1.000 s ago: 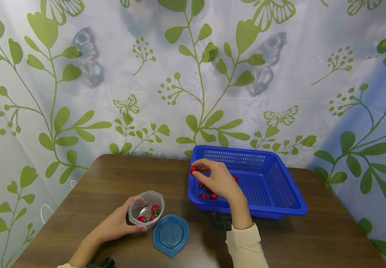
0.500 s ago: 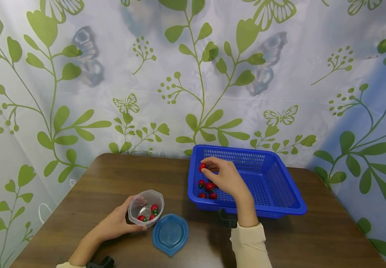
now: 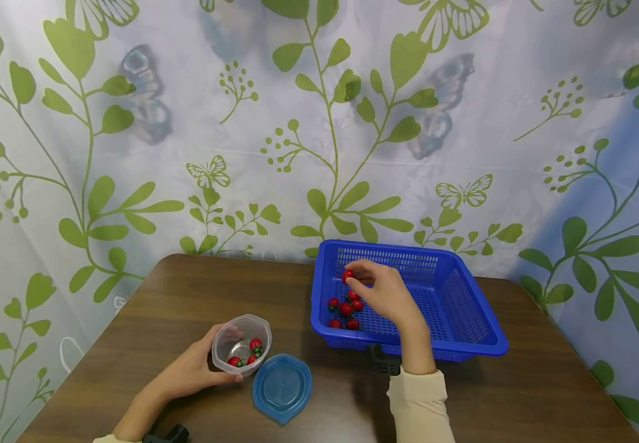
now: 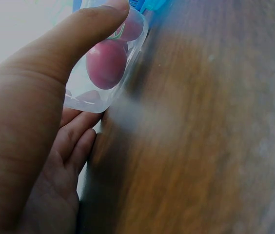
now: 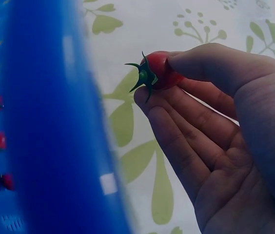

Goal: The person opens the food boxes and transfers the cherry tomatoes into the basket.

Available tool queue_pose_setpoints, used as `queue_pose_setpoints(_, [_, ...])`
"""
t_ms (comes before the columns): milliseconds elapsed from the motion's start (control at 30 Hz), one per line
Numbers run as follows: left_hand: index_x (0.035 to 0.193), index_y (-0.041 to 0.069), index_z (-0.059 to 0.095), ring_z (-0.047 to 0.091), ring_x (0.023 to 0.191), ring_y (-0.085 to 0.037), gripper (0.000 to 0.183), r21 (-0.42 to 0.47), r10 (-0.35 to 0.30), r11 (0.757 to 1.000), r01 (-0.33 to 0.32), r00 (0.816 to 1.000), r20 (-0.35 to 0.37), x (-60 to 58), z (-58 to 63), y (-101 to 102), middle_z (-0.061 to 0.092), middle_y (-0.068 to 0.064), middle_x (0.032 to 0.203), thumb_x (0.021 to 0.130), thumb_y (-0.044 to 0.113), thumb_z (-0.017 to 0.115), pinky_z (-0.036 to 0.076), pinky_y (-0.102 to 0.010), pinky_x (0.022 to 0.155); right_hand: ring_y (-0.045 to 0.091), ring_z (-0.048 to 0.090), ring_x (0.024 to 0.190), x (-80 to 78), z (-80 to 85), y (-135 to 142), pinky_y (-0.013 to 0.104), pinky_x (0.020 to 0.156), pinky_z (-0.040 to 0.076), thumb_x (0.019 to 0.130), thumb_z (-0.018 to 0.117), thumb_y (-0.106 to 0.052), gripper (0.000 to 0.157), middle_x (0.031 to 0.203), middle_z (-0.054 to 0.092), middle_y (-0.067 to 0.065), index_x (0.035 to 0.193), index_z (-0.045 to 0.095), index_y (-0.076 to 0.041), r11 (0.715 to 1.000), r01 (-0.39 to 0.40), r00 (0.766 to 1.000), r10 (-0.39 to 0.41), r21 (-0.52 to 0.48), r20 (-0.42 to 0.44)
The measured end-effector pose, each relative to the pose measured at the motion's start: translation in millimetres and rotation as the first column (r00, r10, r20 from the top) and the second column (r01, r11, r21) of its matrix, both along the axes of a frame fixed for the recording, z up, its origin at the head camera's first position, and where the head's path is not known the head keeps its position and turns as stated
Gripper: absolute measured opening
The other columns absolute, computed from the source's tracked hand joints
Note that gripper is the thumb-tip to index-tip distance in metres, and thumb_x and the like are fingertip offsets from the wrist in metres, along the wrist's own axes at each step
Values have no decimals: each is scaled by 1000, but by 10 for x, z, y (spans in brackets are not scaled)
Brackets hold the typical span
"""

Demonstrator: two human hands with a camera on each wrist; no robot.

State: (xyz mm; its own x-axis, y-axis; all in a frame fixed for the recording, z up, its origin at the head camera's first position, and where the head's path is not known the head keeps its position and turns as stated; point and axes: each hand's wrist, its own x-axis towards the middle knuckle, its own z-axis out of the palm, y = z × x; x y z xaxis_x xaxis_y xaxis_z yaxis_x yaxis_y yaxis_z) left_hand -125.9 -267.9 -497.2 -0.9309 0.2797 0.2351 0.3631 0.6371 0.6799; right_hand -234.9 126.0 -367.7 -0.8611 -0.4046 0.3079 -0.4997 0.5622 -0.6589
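My left hand point(image 3: 189, 372) holds a small clear plastic container point(image 3: 253, 323) on the table, thumb on the near side and fingers at the far side. Several cherry tomatoes lie in it; one red tomato point(image 4: 106, 63) shows through its wall in the left wrist view. Above the left part of a blue plastic basket point(image 3: 477, 314), my right hand point(image 3: 383, 295) pinches a cherry tomato point(image 5: 164, 68) between thumb and fingertips, its green stem end facing outward. More cherry tomatoes point(image 3: 346, 309) lie together in the basket's left end.
A blue lid point(image 3: 282, 389) lies flat on the brown wooden table point(image 3: 231, 283), just right of the container. Behind the table hangs a leaf-patterned curtain point(image 3: 242, 215). The basket's raised rim point(image 5: 54, 122) stands close beside the right hand.
The right hand has moved rightward over the basket with the pinched tomato, uncovering more tomatoes below. The left hand and the container have stayed in place.
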Motion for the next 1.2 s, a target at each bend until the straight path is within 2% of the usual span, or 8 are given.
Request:
queue_pose_setpoints(167, [148,16,43,61,121,-12,92,8,-2,1000,1,1000,11,2,6,-1,62,5,137,76,50,90,48,-26,103,26,72,106,-9,-15,49,50,93,56,100,70,-21,29,114,76,6,127,69,-10,1000,28,999,-28,8,23])
queue_pose_setpoints(533, [146,18,44,60,120,-11,90,5,-2,1000,2,1000,2,-11,-14,-9,63,6,136,75,50,90,47,-26,102,26,73,106,-4,-20,63,51,93,56,100,70,-21,30,114,75,7,127,69,-9,999,35,999,-35,2,33])
queue_pose_setpoints(1000, [146,15,45,61,121,-14,91,3,-11,1000,11,1000,-28,-28,2,-15,63,5,136,75,48,91,47,-26,103,26,71,108,-50,-20,66,48,94,56,100,70,-21,30,119,74,8,127,68,-10,1000,17,999,-17,3,35])
queue_pose_setpoints(1200, [146,14,44,61,121,-14,91,-5,-7,1000,7,1000,-18,-5,-1,-4,63,5,136,76,49,91,47,-27,103,26,71,110,-23,-26,64,48,95,56,100,69,-20,29,120,73,8,127,68,-10,1000,8,999,-9,5,48])
